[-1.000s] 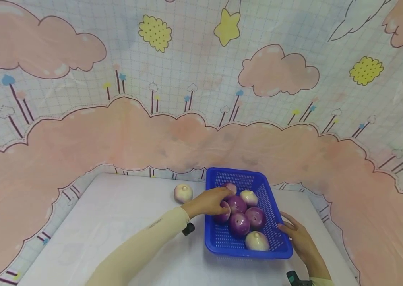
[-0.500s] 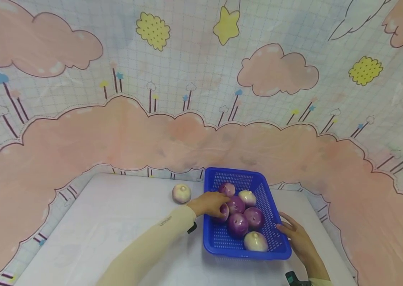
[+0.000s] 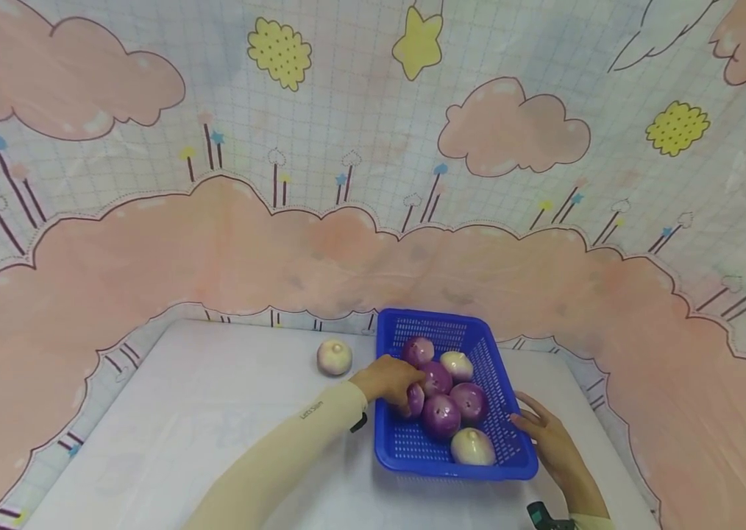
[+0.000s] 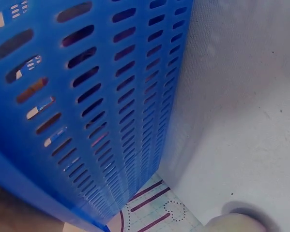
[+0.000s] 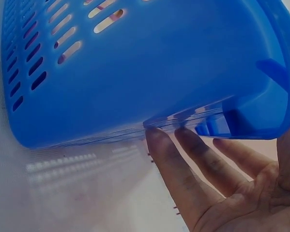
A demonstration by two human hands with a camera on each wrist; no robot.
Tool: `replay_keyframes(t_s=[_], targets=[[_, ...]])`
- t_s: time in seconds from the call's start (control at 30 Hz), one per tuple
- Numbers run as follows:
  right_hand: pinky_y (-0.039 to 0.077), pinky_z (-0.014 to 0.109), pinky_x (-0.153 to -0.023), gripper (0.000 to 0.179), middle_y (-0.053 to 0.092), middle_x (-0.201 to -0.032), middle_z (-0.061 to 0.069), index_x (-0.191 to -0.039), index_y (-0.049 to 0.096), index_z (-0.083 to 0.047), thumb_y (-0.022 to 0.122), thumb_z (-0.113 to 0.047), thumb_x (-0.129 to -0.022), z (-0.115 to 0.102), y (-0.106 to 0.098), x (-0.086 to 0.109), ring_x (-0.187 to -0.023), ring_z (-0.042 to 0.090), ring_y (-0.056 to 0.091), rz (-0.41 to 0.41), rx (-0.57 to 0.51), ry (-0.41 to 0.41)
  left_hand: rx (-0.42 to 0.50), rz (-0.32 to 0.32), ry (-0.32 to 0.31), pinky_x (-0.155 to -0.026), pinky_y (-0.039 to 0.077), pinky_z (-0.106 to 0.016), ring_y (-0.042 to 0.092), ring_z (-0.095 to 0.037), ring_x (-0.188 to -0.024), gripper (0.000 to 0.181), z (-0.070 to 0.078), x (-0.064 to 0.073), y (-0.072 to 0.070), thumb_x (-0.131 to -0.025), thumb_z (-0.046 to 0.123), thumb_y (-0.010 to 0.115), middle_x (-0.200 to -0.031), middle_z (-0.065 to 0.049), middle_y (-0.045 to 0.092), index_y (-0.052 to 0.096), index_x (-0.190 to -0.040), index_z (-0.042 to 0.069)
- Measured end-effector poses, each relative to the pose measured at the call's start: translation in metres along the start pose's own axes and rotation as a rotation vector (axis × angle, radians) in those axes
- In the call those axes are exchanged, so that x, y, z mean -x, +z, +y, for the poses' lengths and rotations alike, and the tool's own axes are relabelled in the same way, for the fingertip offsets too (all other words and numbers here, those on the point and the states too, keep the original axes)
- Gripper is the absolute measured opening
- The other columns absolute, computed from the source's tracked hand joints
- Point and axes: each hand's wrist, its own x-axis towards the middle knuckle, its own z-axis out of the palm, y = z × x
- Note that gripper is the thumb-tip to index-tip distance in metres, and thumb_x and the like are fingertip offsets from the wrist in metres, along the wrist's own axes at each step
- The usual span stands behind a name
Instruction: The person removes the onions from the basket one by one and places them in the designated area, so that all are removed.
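Note:
A blue plastic basket [image 3: 454,471] with slotted walls holds several purple onions, among them one at the back [image 3: 418,352], and pale onions such as the one near its front [image 3: 474,447]. My left hand [image 3: 388,379] reaches over the basket's left rim and grips a purple onion [image 3: 416,401] by the left wall, its fingers partly hiding it. On the other side, my right hand [image 3: 555,442] holds the right rim, thumb over the edge. In the right wrist view the fingers [image 5: 174,169] touch the outer wall.
One pale onion [image 3: 334,358] lies on the white table [image 3: 227,390] to the left of the basket. A patterned cloth [image 3: 320,258] with clouds and stars hangs behind and around the table.
My left hand has drawn slightly back from the onion at the rear and settled lower around the purple onion by the left wall. The right hand stays at the rim.

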Motion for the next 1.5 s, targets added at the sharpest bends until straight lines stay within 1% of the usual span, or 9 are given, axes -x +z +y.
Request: replay_keyframes(t_s=[0.13, 0.27, 0.37, 0.47, 0.6, 0.8, 1.07, 1.3, 1.5], targets=[[0.054, 0.046, -0.098, 0.064, 0.046, -0.148, 0.024, -0.154, 0.031, -0.018, 0.060, -0.024, -0.097, 0.000, 0.000, -0.002, -0.117, 0.024, 0.063, 0.006, -0.006, 0.003, 0.026, -0.007, -0.008, -0.093, 0.050, -0.038, 0.064, -0.011, -0.094, 0.044, -0.002, 0.000, 0.000, -0.069, 0.045, 0.085, -0.105, 0.010, 0.070, 0.063, -0.105, 0.035], [0.055, 0.045, -0.097, 0.065, 0.047, -0.147, 0.024, -0.154, 0.031, -0.018, 0.060, -0.025, -0.097, 0.000, 0.001, -0.002, -0.116, 0.024, 0.064, 0.006, -0.009, -0.002, 0.054, 0.028, 0.006, -0.097, 0.050, -0.040, 0.063, -0.014, -0.107, 0.052, -0.004, 0.002, 0.001, -0.070, 0.049, 0.084, -0.119, 0.009, 0.066, 0.063, -0.116, 0.037], [0.055, 0.045, -0.097, 0.065, 0.047, -0.147, 0.024, -0.154, 0.029, -0.018, 0.060, -0.025, -0.097, 0.000, 0.000, -0.002, -0.117, 0.025, 0.063, 0.003, -0.008, -0.004, 0.107, 0.066, 0.026, -0.101, 0.049, -0.041, 0.060, -0.016, -0.117, 0.055, -0.004, 0.003, 0.001, -0.072, 0.048, 0.082, -0.131, 0.009, 0.062, 0.062, -0.122, 0.036], [0.055, 0.046, -0.097, 0.066, 0.047, -0.147, 0.024, -0.154, 0.029, -0.018, 0.061, -0.026, -0.096, 0.001, 0.000, -0.001, -0.118, 0.025, 0.063, 0.004, -0.015, 0.001, 0.159, 0.091, 0.038, -0.102, 0.049, -0.042, 0.058, -0.018, -0.121, 0.056, -0.003, 0.006, 0.002, -0.073, 0.046, 0.082, -0.135, 0.007, 0.060, 0.061, -0.124, 0.034], [0.054, 0.046, -0.097, 0.066, 0.045, -0.149, 0.025, -0.154, 0.029, -0.019, 0.061, -0.026, -0.096, 0.001, 0.000, 0.000, -0.118, 0.026, 0.063, 0.006, -0.013, 0.003, 0.206, 0.109, 0.040, -0.102, 0.049, -0.043, 0.057, -0.018, -0.121, 0.055, 0.000, 0.011, 0.000, -0.075, 0.043, 0.081, -0.134, 0.005, 0.059, 0.060, -0.124, 0.032], [0.056, 0.045, -0.096, 0.066, 0.044, -0.149, 0.026, -0.154, 0.029, -0.017, 0.060, -0.026, -0.097, 0.000, 0.000, 0.002, -0.117, 0.026, 0.063, 0.006, -0.012, 0.003, 0.192, 0.138, 0.037, -0.101, 0.050, -0.042, 0.056, -0.017, -0.120, 0.053, 0.002, 0.017, -0.003, -0.077, 0.045, 0.080, -0.132, 0.005, 0.057, 0.059, -0.124, 0.032], [0.055, 0.045, -0.097, 0.065, 0.042, -0.151, 0.025, -0.155, 0.028, -0.020, 0.059, -0.027, -0.097, 0.001, 0.001, 0.001, -0.120, 0.026, 0.062, 0.005, -0.013, 0.008, 0.208, 0.193, 0.043, -0.104, 0.050, -0.044, 0.052, -0.021, -0.130, 0.060, 0.005, 0.031, -0.011, -0.078, 0.047, 0.078, -0.146, 0.002, 0.050, 0.057, -0.131, 0.030], [0.054, 0.045, -0.098, 0.067, 0.040, -0.152, 0.025, -0.155, 0.027, -0.020, 0.059, -0.029, -0.097, 0.002, 0.000, 0.002, -0.121, 0.026, 0.061, 0.001, -0.011, 0.020, 0.254, 0.269, 0.064, -0.099, 0.053, -0.039, 0.055, -0.018, -0.123, 0.058, 0.004, 0.044, -0.013, -0.078, 0.047, 0.078, -0.137, 0.003, 0.054, 0.058, -0.129, 0.028], [0.054, 0.046, -0.099, 0.067, 0.040, -0.152, 0.025, -0.155, 0.027, -0.022, 0.059, -0.030, -0.098, 0.001, 0.001, 0.002, -0.123, 0.028, 0.060, 0.005, 0.000, 0.011, 0.318, 0.361, 0.046, -0.100, 0.052, -0.036, 0.055, -0.016, -0.120, 0.053, 0.003, 0.054, -0.016, -0.078, 0.045, 0.079, -0.130, 0.002, 0.055, 0.059, -0.124, 0.027]])
